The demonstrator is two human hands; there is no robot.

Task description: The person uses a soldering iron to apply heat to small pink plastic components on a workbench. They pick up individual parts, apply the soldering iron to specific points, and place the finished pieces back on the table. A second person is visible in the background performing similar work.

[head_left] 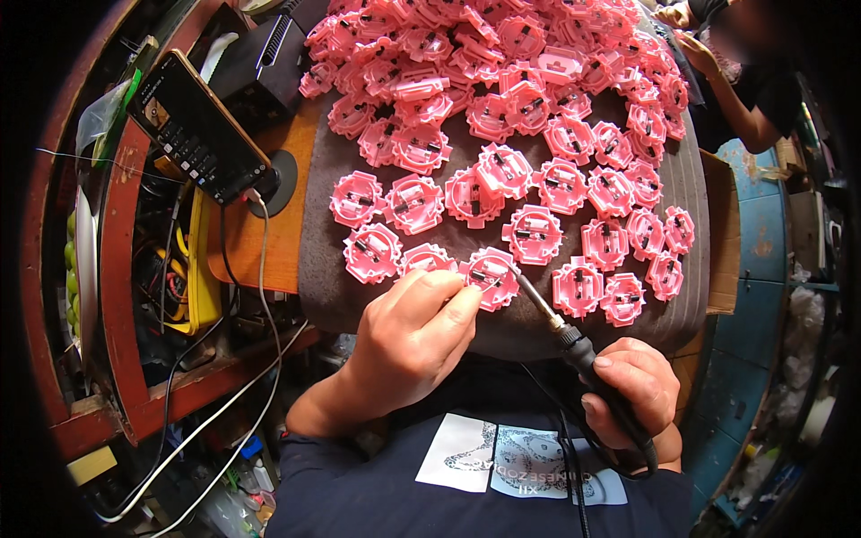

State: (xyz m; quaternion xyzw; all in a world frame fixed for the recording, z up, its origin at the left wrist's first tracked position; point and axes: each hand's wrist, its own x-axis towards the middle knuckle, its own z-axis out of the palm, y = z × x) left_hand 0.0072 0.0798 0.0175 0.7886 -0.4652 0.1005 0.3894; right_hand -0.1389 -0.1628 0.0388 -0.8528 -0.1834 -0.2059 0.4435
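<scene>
My right hand (635,391) is wrapped round the black handle of a soldering iron (578,348). Its metal tip reaches up and left to the edge of a pink plastic part (492,279) at the near edge of the dark padded surface. My left hand (414,334) is closed in a pinch at that part's left side, its fingertips partly over a neighbouring pink part (427,259). Whatever the pinch holds is too small to make out. Small black and pale pieces sit inside the pink parts. More loose pink parts (535,235) lie just beyond my hands.
A big heap of pink parts (484,54) covers the far side of the padded surface (327,255). At left, a phone (197,125) stands on a holder with a cable plugged in, near a black box (260,67). Another person's arm (731,94) is at far right.
</scene>
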